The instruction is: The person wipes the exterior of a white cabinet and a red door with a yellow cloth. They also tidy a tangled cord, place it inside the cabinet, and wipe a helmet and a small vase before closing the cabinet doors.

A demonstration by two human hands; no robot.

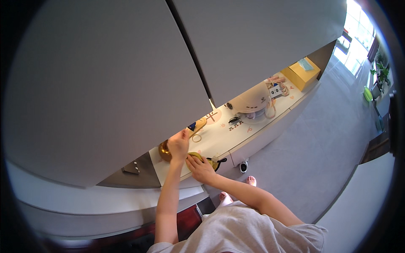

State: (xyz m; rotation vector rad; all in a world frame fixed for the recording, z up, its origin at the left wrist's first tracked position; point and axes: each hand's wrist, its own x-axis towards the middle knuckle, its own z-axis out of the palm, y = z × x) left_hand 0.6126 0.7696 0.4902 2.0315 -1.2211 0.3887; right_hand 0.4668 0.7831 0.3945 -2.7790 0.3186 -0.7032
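Note:
My left hand (178, 145) is raised over the shelf top, beside a shiny gold-coloured round object (164, 151); its fingers are blurred and partly hidden, so what it may hold cannot be told. My right hand (200, 168) rests on a yellow cloth item with black trim (212, 163) at the front edge of the white shelf top (218, 139). Its fingers lie spread over the cloth. Just beyond the hands are a thin ring-shaped band (196, 138) and a yellowish tray-like object (198, 126) with a dark blue item near it.
Grey cabinet doors (126, 79) overhang the shelf. Farther right stand a pale helmet (251, 99), dark keys or a clip (234, 120), a coiled rope (285, 88) and a yellow box (302, 74). A shoe (243, 166) is on the floor beneath the shelf.

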